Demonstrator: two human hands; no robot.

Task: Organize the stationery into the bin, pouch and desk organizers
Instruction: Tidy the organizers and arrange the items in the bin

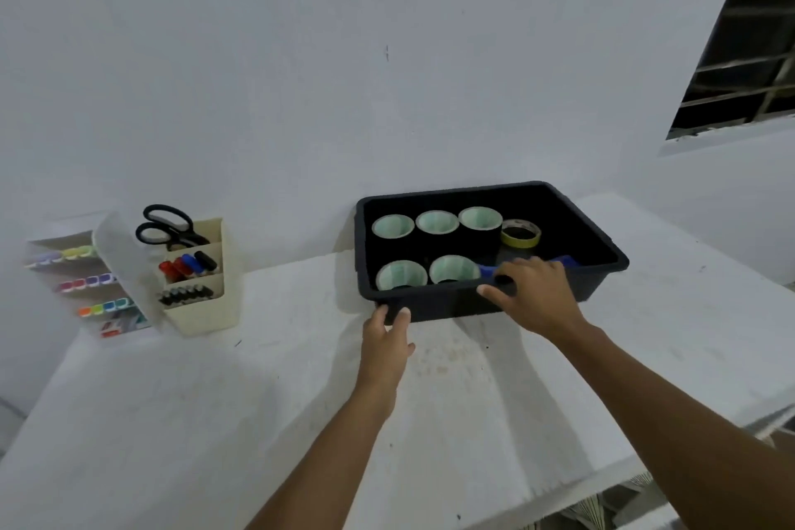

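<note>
A black bin [598,245] stands on the white table against the wall. Inside it are several black tape rolls with pale green cores [436,222], a yellow tape roll [521,233] and a blue item [563,260] by the front wall. My left hand [386,342] touches the bin's front left corner with straight fingers. My right hand [531,293] curls over the bin's front rim, fingers inside near the blue item. A cream desk organizer [202,306] at the left holds black scissors [165,226], markers and pens. A clear organizer [86,284] beside it holds coloured items.
The white table [258,422] spreads toward me, with its right edge at the lower right. A white wall stands just behind the bin and organizers. A barred window [748,47] sits at the upper right.
</note>
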